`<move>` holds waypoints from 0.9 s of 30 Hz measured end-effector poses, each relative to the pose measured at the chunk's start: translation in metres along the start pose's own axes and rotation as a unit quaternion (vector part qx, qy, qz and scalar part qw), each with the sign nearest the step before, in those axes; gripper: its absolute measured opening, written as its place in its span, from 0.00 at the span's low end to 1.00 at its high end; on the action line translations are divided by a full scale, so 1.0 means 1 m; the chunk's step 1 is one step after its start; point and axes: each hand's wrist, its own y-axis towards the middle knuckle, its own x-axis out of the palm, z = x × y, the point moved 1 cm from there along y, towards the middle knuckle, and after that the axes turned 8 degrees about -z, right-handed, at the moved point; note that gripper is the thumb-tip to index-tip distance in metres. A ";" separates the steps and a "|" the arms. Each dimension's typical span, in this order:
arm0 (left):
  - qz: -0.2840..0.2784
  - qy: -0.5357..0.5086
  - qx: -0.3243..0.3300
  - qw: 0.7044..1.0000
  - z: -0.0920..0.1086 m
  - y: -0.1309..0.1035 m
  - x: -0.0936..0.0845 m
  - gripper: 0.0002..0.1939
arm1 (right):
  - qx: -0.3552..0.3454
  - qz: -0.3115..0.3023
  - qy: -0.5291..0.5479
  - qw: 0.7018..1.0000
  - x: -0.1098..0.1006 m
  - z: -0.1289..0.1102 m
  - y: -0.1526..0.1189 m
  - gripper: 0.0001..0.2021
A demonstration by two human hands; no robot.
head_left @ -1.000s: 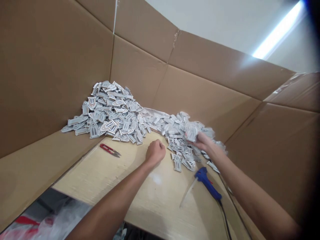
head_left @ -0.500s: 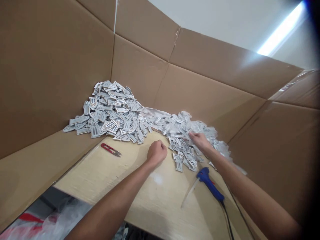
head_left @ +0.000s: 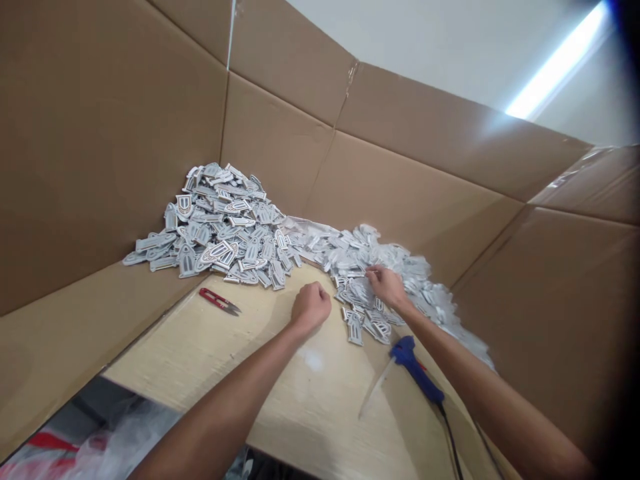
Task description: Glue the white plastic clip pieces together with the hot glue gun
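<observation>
My left hand (head_left: 311,307) is curled into a fist just above the table, and whatever may be inside it is hidden. Farther right, my right hand (head_left: 387,285) has its thumb and fingers pressed together over the near side of a heap of grey-white, plastic-wrapped pieces (head_left: 395,257). Its fingertips touch or hover at the pieces; what they pinch is too small to make out. Several loose shield-shaped grey pieces (head_left: 355,328) lie between my hands. A blue glue gun (head_left: 416,373) with a whitish glue stick rests below my right forearm.
A taller heap of grey shield-shaped pieces (head_left: 225,227) fills the back left corner. Red thread snips (head_left: 219,301) lie in front of it on the wooden table (head_left: 280,393). Cardboard walls (head_left: 425,180) enclose the back and sides. Clear plastic bags (head_left: 125,440) sit below the table's front left edge.
My right hand has moved a little left and nearer across the right heap, its fingers still together. My left fist stays almost in place. The whole view has shifted slightly.
</observation>
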 end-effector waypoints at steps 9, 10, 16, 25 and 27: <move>0.000 -0.008 0.005 1.000 0.001 0.000 0.001 0.07 | -0.146 -0.043 -0.241 0.959 0.005 -0.004 -0.050 0.10; 0.000 -0.008 0.005 1.000 0.001 0.000 0.001 0.07 | -0.134 -0.065 -0.247 0.957 0.006 -0.002 -0.051 0.11; -0.001 -0.001 0.005 1.000 0.000 -0.001 0.000 0.07 | -0.107 -0.112 -0.249 0.956 0.012 0.012 -0.040 0.11; -0.004 0.007 0.007 1.000 0.002 -0.002 -0.001 0.07 | -0.119 -0.115 -0.214 0.963 0.011 0.020 -0.029 0.13; -0.004 0.011 0.007 1.000 0.001 -0.001 -0.001 0.08 | -0.118 -0.113 -0.187 0.969 0.009 0.023 -0.026 0.13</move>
